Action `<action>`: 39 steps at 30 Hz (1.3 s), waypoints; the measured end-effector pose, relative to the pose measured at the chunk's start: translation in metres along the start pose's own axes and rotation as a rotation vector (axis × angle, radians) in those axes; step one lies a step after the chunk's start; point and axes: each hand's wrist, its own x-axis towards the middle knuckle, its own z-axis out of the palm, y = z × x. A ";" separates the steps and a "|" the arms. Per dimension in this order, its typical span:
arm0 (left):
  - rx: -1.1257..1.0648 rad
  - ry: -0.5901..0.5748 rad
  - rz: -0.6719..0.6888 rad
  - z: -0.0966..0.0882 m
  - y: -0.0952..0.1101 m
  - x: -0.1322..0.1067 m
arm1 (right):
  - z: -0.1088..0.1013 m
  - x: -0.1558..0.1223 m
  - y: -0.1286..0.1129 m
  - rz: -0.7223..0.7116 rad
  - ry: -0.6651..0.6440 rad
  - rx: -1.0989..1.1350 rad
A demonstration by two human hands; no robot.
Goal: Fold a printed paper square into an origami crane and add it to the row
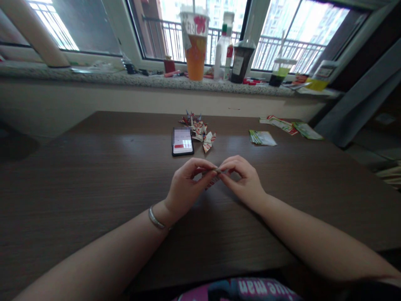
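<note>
Between my two hands, above the middle of the table, is a small folded piece of printed paper. My left hand pinches it with thumb and fingers from the left. From the right, my right hand pinches its upper edge, the fingertips of both hands almost meeting. Much of the paper is hidden behind the fingers. Beyond my left hand lies a phone with a lit screen. Beside the phone sit several folded paper shapes with red and white print.
At the right lie a stack of printed paper squares and flat printed packets. Behind the table, the windowsill bears a large cup of orange drink, bottles, a dark cup and small clutter.
</note>
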 end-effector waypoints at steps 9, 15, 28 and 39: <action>0.426 -0.186 0.230 -0.016 -0.013 0.012 | -0.002 -0.001 0.009 -0.065 0.019 -0.072; 0.444 -0.243 0.257 -0.021 -0.026 0.013 | -0.007 -0.001 0.021 -0.189 -0.194 -0.141; 0.614 -0.636 0.200 -0.022 -0.042 0.004 | -0.014 -0.001 0.045 -0.040 -0.609 -0.148; 0.661 -0.689 0.174 -0.024 -0.040 0.004 | -0.011 -0.003 0.042 0.263 -0.542 -0.369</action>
